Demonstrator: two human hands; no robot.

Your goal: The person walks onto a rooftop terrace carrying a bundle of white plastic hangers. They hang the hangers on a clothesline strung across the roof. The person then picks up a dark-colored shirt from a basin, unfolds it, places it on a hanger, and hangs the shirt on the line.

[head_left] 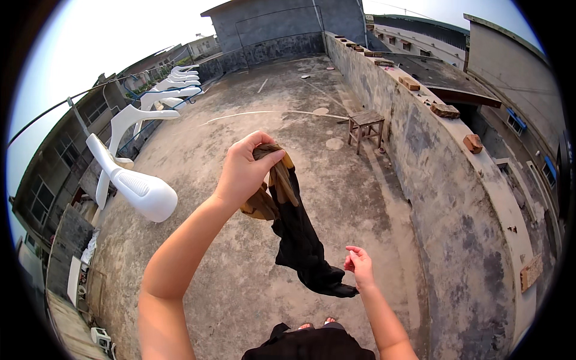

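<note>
Raised in front of me, my left hand (pixel 243 170) pinches a limp piece of clothing (pixel 298 243) at its brown and yellowish top edge. The cloth's black part hangs down and trails to the right, ending in a thin tip. Beside that tip is my right hand (pixel 360 268), its fingers slightly bent and apart with nothing visible between them. The tip passes close to my right wrist; whether they touch I cannot tell. The garment's exact kind is hidden by its folds.
White plastic hangers (pixel 139 191) and a blue one (pixel 191 92) hang from a line (pixel 37 118) on the left. A wooden stool (pixel 366 125) stands by the concrete wall (pixel 447 231) on the right. Loose bricks (pixel 444 111) lie on the wall top. Concrete floor (pixel 234 288) surrounds me.
</note>
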